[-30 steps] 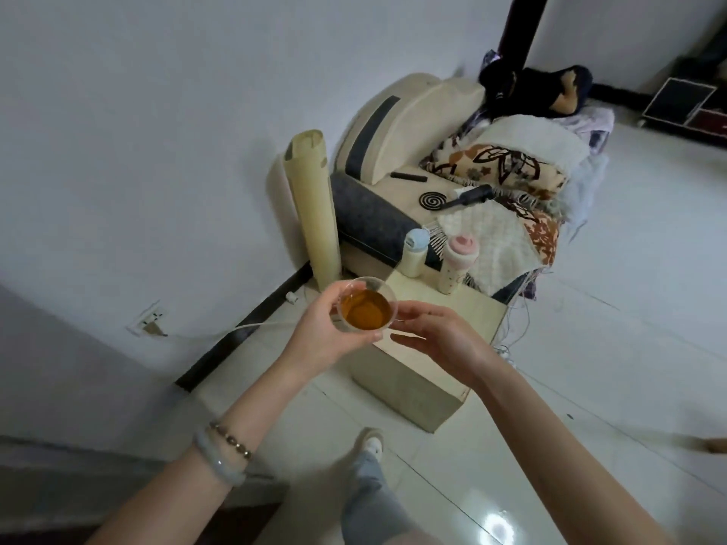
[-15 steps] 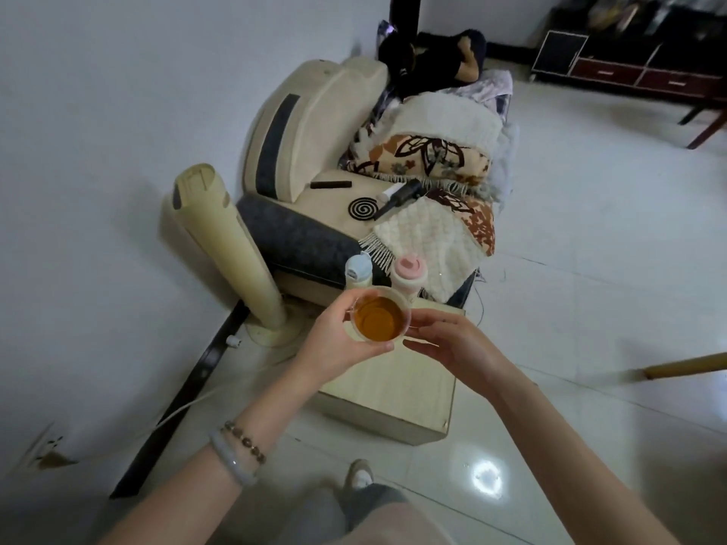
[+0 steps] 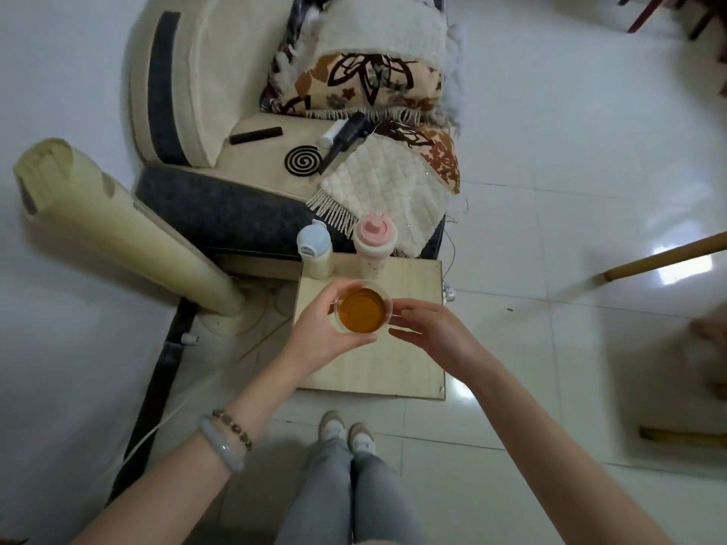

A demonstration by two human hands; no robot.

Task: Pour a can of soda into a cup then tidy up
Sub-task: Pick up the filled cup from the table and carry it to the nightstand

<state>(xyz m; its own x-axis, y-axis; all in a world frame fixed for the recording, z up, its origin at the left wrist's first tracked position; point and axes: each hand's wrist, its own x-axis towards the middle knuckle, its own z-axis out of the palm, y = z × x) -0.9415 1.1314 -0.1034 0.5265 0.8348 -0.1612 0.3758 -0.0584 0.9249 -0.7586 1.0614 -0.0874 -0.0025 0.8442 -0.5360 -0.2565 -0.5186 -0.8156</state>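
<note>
Item: clear cup (image 3: pixel 362 310) of amber liquid, which I saw held over the worktop (image 3: pixel 377 371), toward its far edge. Left hand (image 3: pixel 320 338): wrapped round the cup's left side, gripping it. Right hand (image 3: pixel 430 334): fingers straight and loose, just beside the cup's right rim; contact I could not tell. Far edge of worktop: blue-lidded bottle (image 3: pixel 314 249) at the left corner, pink-lidded bottle (image 3: pixel 373 245) beside it, both upright.

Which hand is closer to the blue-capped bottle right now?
Left. The left hand, gripping the cup, is just in front of the blue-capped bottle; the right hand is on the cup's far side, nearer the pink-capped bottle.
</note>
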